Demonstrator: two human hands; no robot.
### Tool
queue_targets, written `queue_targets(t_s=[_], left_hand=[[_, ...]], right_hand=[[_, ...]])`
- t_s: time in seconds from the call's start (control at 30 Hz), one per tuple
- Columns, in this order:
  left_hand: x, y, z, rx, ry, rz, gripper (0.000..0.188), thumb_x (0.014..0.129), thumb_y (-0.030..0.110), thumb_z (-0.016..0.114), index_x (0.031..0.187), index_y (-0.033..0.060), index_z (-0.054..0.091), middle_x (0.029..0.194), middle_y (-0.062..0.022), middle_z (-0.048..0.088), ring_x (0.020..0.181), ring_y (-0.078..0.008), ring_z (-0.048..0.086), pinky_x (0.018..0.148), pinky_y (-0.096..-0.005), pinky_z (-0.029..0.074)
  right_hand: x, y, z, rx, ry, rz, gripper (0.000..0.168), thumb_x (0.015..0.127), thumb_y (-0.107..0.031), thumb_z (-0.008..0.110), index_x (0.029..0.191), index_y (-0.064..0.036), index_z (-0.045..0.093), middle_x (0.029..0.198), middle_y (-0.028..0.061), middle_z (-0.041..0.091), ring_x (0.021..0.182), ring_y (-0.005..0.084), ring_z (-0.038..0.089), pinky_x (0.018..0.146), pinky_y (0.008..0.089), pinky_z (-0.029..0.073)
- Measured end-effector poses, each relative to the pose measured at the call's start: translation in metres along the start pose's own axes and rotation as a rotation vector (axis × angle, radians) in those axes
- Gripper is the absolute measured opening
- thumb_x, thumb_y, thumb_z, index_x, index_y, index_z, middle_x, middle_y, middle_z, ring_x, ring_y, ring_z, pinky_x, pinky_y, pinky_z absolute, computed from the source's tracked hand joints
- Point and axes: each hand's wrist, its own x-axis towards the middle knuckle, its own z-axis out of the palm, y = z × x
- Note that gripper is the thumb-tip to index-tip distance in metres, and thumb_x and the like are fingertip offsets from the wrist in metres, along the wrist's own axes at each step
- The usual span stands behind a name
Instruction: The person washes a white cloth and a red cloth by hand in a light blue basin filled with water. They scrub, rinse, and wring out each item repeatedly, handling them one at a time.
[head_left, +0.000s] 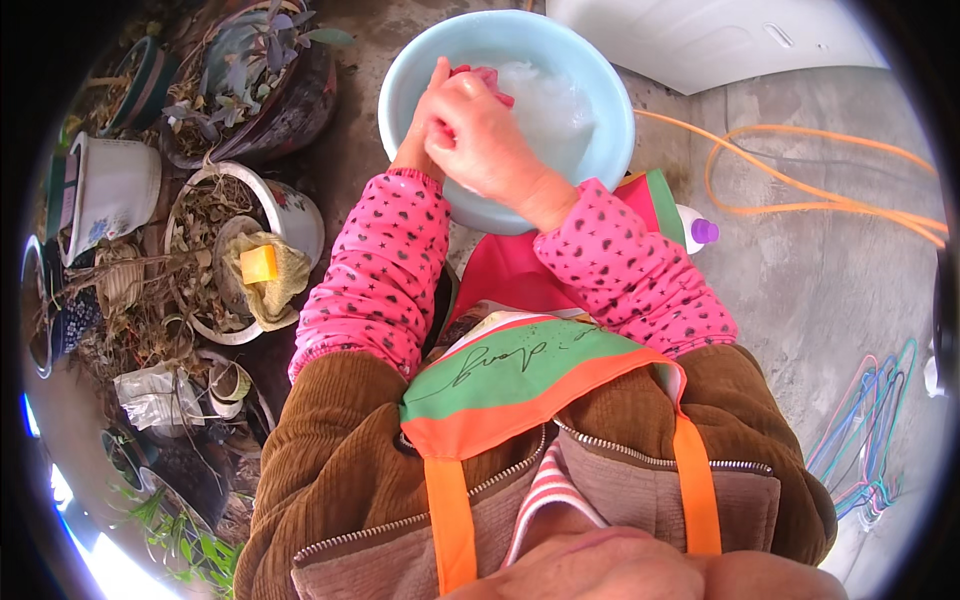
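A light blue plastic basin (611, 112) stands before me, holding cloudy, sudsy water (551, 112). Over its left half, my right hand (484, 142) is curled into a fist around a bunched red cloth (491, 81). My left hand (421, 139) presses against it from the left with the same cloth, one finger pointing up towards the far rim. Much of the left palm and most of the cloth are hidden behind the right hand. Pink patterned sleeve covers (382, 262) reach both wrists.
Potted plants crowd the left, and a yellow soap bar (259, 264) rests on a cloth (281, 296) over a white pot (304, 217). A purple-capped bottle (690, 229), an orange hose (787, 176), clothes hangers (862, 442) and a white appliance (712, 37) are on the right.
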Motion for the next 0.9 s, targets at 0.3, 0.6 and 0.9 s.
queue_targets(t_s=[0.3, 0.6, 0.9], left_hand=[[0.033, -0.032, 0.013, -0.284, 0.283, -0.049, 0.032, 0.098, 0.024, 0.038, 0.12, 0.002, 0.049, 0.11, -0.0116, 0.058, 0.099, -0.024, 0.057, 0.083, -0.0378, 0.05], [-0.004, -0.003, 0.053, 0.236, 0.46, 0.012, 0.041, 0.094, 0.028, 0.05, 0.126, 0.0037, 0.046, 0.117, -0.0106, 0.053, 0.108, -0.0242, 0.054, 0.085, -0.0429, 0.05], [0.0, 0.014, 0.036, 0.095, 0.436, -0.143, 0.048, 0.098, 0.047, 0.038, 0.12, 0.0055, 0.051, 0.111, -0.0123, 0.059, 0.1, -0.0289, 0.059, 0.081, -0.0477, 0.05]], right_hand=[[0.015, 0.075, 0.008, -0.29, 0.094, 0.321, 0.015, 0.086, -0.015, 0.051, 0.094, -0.005, 0.058, 0.092, 0.0179, 0.063, 0.086, 0.0386, 0.059, 0.073, 0.0471, 0.048], [-0.009, 0.157, -0.03, -0.62, -0.089, 0.639, 0.025, 0.089, -0.024, 0.052, 0.096, -0.001, 0.059, 0.091, 0.0197, 0.064, 0.089, 0.0392, 0.061, 0.079, 0.0464, 0.049], [0.009, 0.049, -0.019, 0.464, -0.258, 0.756, 0.029, 0.083, -0.013, 0.06, 0.106, 0.005, 0.058, 0.091, 0.0212, 0.063, 0.09, 0.0337, 0.062, 0.079, 0.0411, 0.049]])
